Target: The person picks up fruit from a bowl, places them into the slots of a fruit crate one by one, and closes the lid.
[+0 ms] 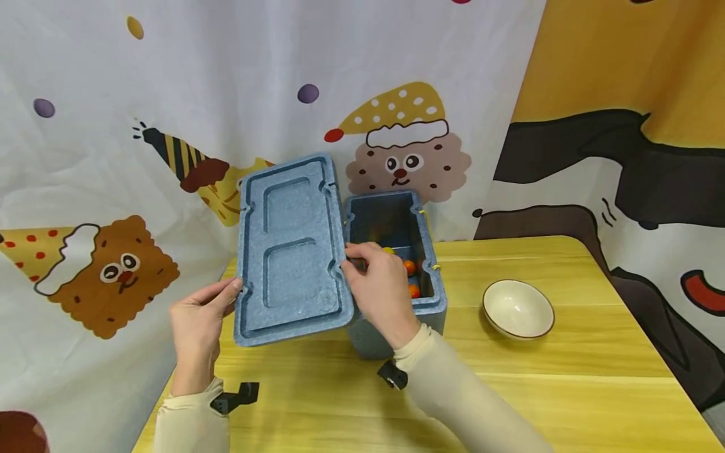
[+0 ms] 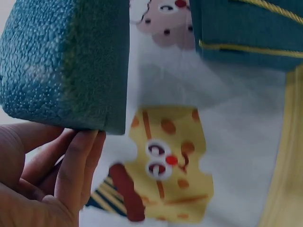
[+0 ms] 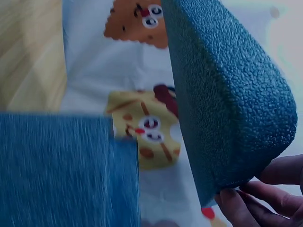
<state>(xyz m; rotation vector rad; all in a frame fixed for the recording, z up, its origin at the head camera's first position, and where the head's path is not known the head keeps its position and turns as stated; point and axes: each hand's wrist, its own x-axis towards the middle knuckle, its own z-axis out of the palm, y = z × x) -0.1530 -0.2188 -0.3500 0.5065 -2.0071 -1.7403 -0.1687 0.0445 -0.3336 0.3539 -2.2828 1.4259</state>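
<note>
Both hands hold a blue-grey foam box lid (image 1: 300, 255) up at a tilt, its recessed underside facing the head camera. My left hand (image 1: 198, 324) pinches its left edge; in the left wrist view, thumb and fingers grip the lid's rim (image 2: 61, 71). The right hand (image 1: 385, 292) pinches the opposite edge, as the right wrist view also shows with the fingers at the lid's corner (image 3: 255, 137). Just right of the lid stands the uncovered foam box (image 1: 365, 343), partly hidden behind the right hand. Inside it lie small round orange-red things (image 1: 415, 291) and a yellow one (image 1: 388, 250).
A white bowl (image 1: 518, 307) with a brown rim sits on the wooden table (image 1: 600, 371), right of the box. Yellow cord (image 2: 246, 48) runs along the box's side. A cartoon-printed curtain (image 1: 238, 69) hangs close behind the table.
</note>
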